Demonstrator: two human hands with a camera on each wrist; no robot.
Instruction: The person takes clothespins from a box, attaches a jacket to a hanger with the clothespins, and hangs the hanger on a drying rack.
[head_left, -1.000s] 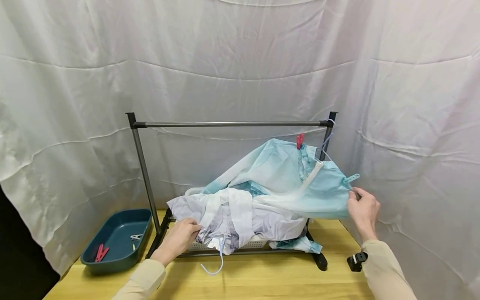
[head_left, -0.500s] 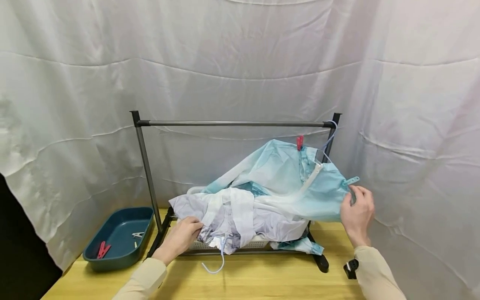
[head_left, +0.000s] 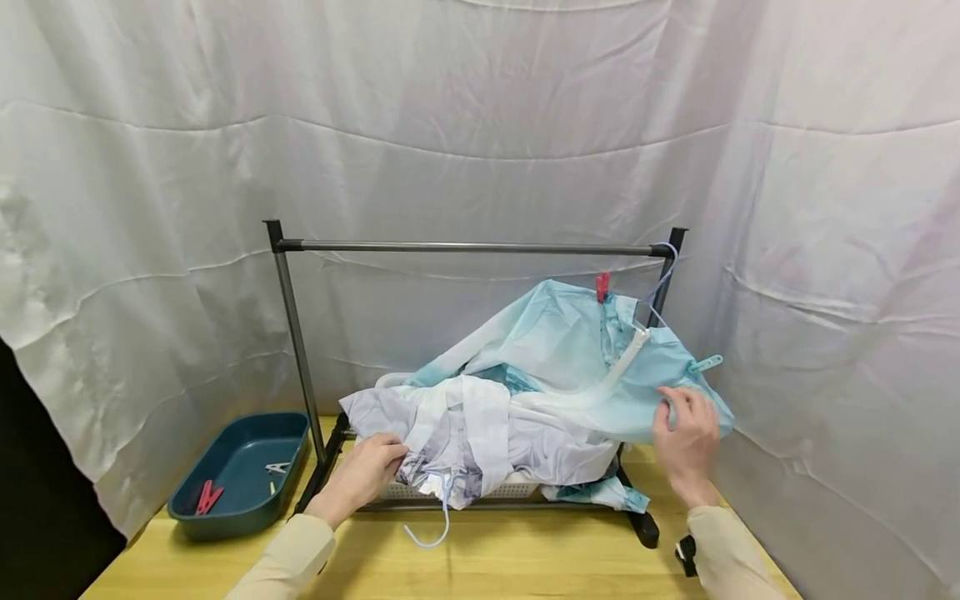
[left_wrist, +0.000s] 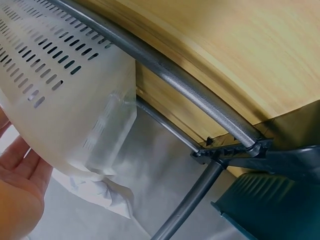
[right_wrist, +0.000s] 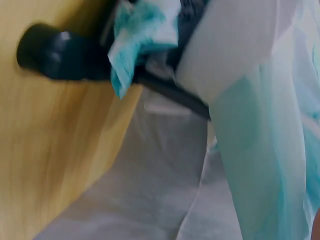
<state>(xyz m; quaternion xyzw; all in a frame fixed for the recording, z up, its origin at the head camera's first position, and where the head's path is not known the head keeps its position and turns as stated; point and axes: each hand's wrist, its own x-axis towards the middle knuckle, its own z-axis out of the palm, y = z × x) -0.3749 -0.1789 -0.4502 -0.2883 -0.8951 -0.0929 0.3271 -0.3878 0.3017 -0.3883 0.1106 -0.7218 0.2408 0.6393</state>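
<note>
A pale blue-and-white garment (head_left: 555,329) hangs at an angle from a hanger hooked on the rack's right end. A red clothespin (head_left: 602,287) and a blue clothespin (head_left: 705,363) grip its edge. My right hand (head_left: 686,442) overlaps its lower right part, with thumb and forefinger spread apart. A pale lilac garment (head_left: 525,450) lies crumpled over a white perforated basket (left_wrist: 70,100), and a light blue hanger hook (head_left: 444,517) sticks out at its front. My left hand (head_left: 363,475) pinches the left front edge of this garment; the other fingers show beside the basket rim in the left wrist view.
A metal clothes rack (head_left: 472,247) stands on the wooden table (head_left: 510,550), around the basket. At left is a dark teal tub (head_left: 247,462) holding a red clothespin (head_left: 207,497) and a white clothespin (head_left: 277,467). Teal-patterned cloth (head_left: 600,495) hangs out at the basket's right. Grey curtains surround the table.
My right hand has let go of the blue garment's right edge, near the blue clothespin, and moved left and a little down, in front of the fabric. My left hand stays in place.
</note>
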